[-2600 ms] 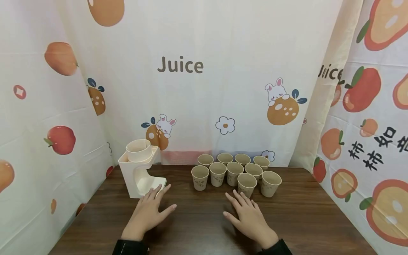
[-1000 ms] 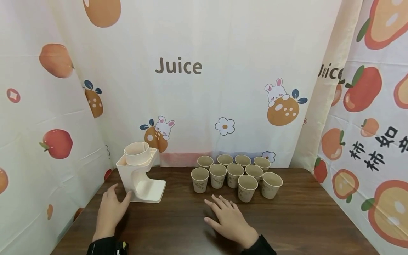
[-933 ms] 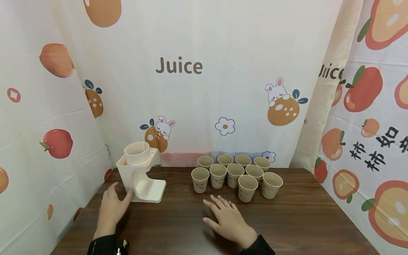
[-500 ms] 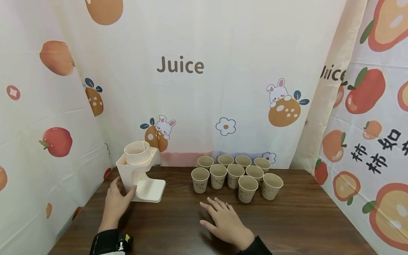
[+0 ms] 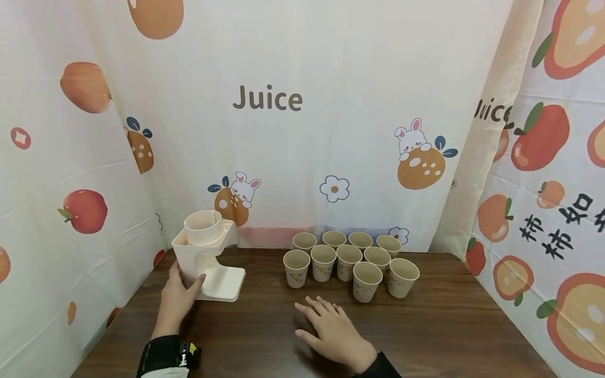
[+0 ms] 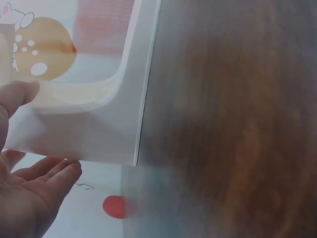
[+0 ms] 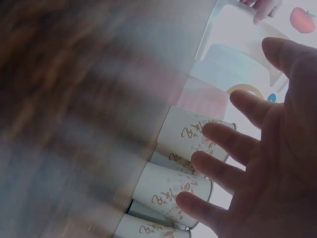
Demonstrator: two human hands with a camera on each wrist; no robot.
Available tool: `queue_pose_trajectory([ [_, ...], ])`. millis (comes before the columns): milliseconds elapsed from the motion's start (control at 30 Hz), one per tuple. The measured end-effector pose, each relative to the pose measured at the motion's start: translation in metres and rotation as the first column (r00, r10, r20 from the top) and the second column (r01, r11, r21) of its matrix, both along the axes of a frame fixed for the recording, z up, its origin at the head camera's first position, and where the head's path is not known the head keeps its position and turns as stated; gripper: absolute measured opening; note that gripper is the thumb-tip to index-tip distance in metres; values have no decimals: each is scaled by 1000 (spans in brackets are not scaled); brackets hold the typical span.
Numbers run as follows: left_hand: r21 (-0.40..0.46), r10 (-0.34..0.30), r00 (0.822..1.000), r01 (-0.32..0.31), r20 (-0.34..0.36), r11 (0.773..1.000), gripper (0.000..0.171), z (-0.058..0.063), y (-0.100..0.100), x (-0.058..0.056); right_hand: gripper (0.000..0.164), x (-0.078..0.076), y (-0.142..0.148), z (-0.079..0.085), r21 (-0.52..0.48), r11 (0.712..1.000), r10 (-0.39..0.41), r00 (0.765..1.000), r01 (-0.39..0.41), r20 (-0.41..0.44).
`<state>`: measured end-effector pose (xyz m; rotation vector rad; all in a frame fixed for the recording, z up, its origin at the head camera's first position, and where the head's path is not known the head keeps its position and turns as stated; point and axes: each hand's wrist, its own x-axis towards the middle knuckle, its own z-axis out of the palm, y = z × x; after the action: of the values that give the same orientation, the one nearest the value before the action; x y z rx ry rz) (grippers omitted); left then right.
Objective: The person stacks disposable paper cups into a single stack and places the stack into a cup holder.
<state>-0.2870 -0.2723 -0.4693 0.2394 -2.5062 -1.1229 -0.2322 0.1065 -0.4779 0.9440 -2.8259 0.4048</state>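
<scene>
Brown wood counter (image 5: 264, 346) under everything. Right hand (image 5: 335, 336) nearest, grip wide, fingers spread, holding nothing; can't tell if it rests on the wood or sits just above. Left hand (image 5: 177, 299) a bit farther: grip holds the white stand (image 5: 206, 261) low on its upright, thumb on the inner curve, fingers round the outer side. How firmly, can't tell.

Stand is upright on the counter, left of the cups. Base plate (image 5: 224, 283) points right, 1 round holder (image 5: 205, 234) sits on top. Handling, my read: thin moulded plastic, light, stiff, a bit slick, maybe top-heavy. Best hold is low on the upright, as now; I'd avoid the round holder, may be loose.

Farther right: 10 paper cups (image 5: 349, 266), upright, bunched. Likely very light, soft-walled, easy to dent or knock over. Curtain (image 5: 293, 147) behind.

Vs 2.6 s ago: left hand was spread in front of the base plate, now on the upright. Right hand shifted left and back from the cups. Stand and cups look unmoved.
</scene>
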Motion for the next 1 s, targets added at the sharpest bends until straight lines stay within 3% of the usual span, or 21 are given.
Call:
queue_pose_trajectory([
  [167, 20, 8, 1000, -8, 2, 1000, 91, 0, -1, -2, 54, 1, -1, -1, -1, 1000, 11, 1000, -11, -1],
  [433, 52, -6, 997, 2, 79, 999, 87, 1, -1, -3, 54, 3, -2, -1, -6, 1000, 30, 1000, -30, -8],
  [1000, 22, -3, 997, 2, 78, 1000, 86, 2, 1, 2, 54, 2, 1, 2, -12, 1000, 12, 999, -12, 42],
])
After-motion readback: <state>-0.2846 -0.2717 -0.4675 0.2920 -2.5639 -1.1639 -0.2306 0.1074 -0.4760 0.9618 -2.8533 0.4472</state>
